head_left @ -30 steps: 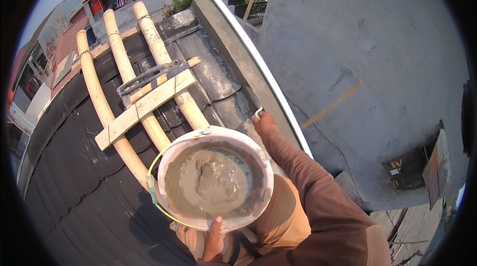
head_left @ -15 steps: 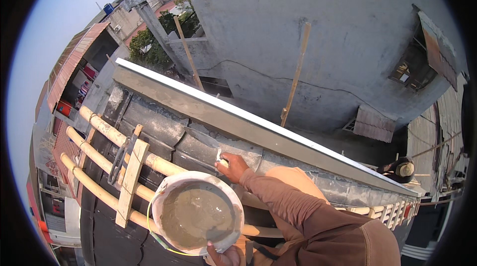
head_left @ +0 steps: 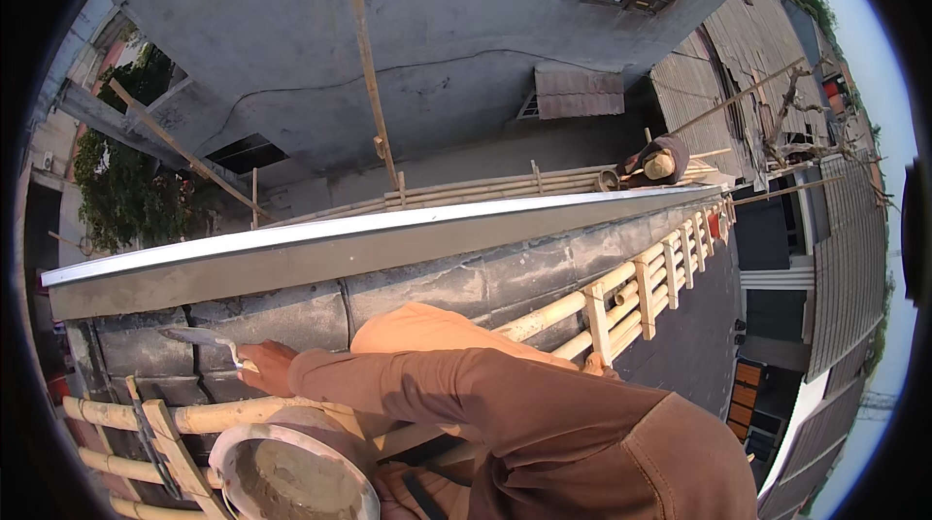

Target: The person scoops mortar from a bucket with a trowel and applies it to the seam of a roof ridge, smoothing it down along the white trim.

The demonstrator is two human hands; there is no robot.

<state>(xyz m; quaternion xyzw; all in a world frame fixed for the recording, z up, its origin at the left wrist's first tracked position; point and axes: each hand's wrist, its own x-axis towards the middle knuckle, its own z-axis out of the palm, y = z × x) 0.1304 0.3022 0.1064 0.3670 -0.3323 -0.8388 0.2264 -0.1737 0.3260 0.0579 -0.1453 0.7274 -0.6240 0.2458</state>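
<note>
My right hand (head_left: 267,368) is closed round the handle of a trowel (head_left: 199,336). Its grey metal blade points left over the dark ridge tiles (head_left: 282,321). Below that hand stands a pale bucket (head_left: 228,452) holding wet grey mortar (head_left: 291,479), tilted a little in view and cut off by the lower edge. I cannot see my left hand.
A plastered ledge with a white top (head_left: 320,229) runs across in front of me. Bamboo rails (head_left: 544,316) with wooden cross-pieces lie along the dark roof. Another person (head_left: 660,163) is beyond the ledge, near bamboo poles. A grey wall (head_left: 466,5) rises behind.
The view has swung to the right, so the bucket and my right hand sit farther left. The trowel's blade now shows plainly. My left hand has left the view at the bucket's rim.
</note>
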